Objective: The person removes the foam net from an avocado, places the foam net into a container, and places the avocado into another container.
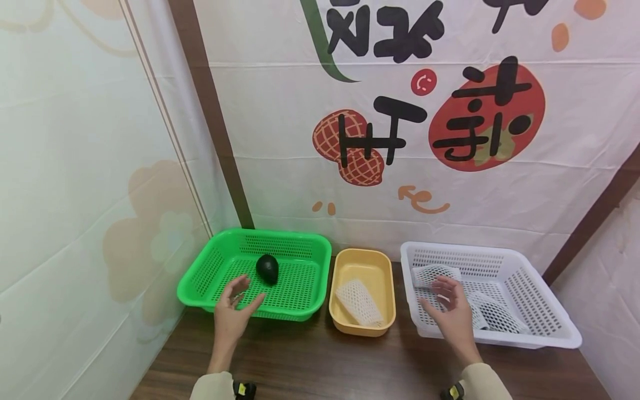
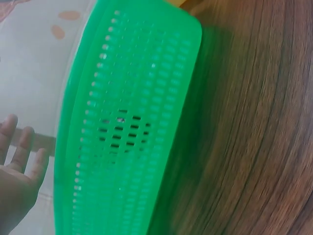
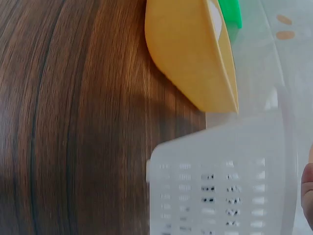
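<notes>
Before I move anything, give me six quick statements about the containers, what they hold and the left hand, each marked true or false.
1. The dark fruit lies in the green basket. True.
2. White nets lie in the white basket. True.
3. The yellow tray stands to the right of the white basket. False: it stands between the green basket and the white basket.
4. The left hand holds the dark fruit. False: it holds nothing.
5. A single net lies in the yellow tray. True.
6. The tabletop is plain white. False: it is brown with a wood grain.
</notes>
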{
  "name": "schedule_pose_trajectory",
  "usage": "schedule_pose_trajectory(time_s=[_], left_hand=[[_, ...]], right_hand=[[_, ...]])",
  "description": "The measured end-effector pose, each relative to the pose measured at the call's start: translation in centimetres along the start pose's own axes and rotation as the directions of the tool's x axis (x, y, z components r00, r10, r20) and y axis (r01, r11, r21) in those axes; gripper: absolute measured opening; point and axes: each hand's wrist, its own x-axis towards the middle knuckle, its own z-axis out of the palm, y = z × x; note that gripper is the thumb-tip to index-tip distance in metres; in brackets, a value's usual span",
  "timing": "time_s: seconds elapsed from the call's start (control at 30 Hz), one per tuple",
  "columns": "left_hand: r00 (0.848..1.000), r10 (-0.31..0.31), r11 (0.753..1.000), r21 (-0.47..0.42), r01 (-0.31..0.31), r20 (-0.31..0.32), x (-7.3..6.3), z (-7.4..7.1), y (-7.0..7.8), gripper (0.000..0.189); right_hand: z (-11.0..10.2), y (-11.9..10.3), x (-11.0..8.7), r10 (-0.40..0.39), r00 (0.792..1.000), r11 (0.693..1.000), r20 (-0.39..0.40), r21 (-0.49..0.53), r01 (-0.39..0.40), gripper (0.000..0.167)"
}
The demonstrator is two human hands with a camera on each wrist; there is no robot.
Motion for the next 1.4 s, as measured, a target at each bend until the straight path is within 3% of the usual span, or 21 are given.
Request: schedule_pose_trajectory(time_s=[0.23,0.4,0.53,0.6,0.67,0.77,0.87,1.07,1.4], left_hand=[[0.999,0.010,1.000,-0.026,-0.011,-0.044,0.7,-1.3,-2.0,0.062],[0.997,0.001,1.000,0.016,0.000,-0.072,1.2,-2.4,-3.7,0.063],[0.997,-0.009,0.999,0.044,0.012,-0.080,1.3,-3.4,-3.9,0.063],[0.997,-0.025,0.998,0.058,0.030,-0.078,1.1,-3.7,-3.0,0.063],[0.996,-0.035,0.997,0.069,0.040,-0.080,1.1,-4.1,-3.0,0.063],[0.995,-0.052,0.993,0.100,0.060,-0.082,1.1,-4.5,-3.1,0.065],[0.993,-0.069,0.988,0.131,0.081,-0.091,1.2,-5.1,-4.4,0.066],[0.990,-0.108,0.975,0.185,0.123,-0.091,1.2,-6.1,-4.4,0.069],[0.989,-0.110,0.965,0.226,0.131,-0.104,1.4,-7.6,-4.7,0.070]], right_hand=[[-1.9,0.3,0.2,0.024,0.999,0.999,0.028,-0.031,-0.023,0.065],[-3.2,0.6,0.4,0.060,0.997,0.994,0.046,-0.099,-0.055,0.070],[-4.1,1.1,0.4,0.084,0.995,0.986,0.050,-0.151,-0.076,0.070],[-4.4,1.4,0.4,0.090,0.995,0.983,0.049,-0.166,-0.081,0.070],[-4.7,1.6,0.4,0.081,0.996,0.982,0.043,-0.172,-0.072,0.070],[-5.0,2.0,0.5,0.061,0.998,0.984,0.033,-0.172,-0.055,0.070],[-5.3,2.0,0.5,0.049,0.998,0.984,0.029,-0.174,-0.043,0.069],[-5.9,2.0,0.6,0.074,0.997,0.971,0.034,-0.229,-0.064,0.066],[-7.0,2.8,0.9,0.052,0.999,0.946,0.015,-0.322,-0.044,0.062]])
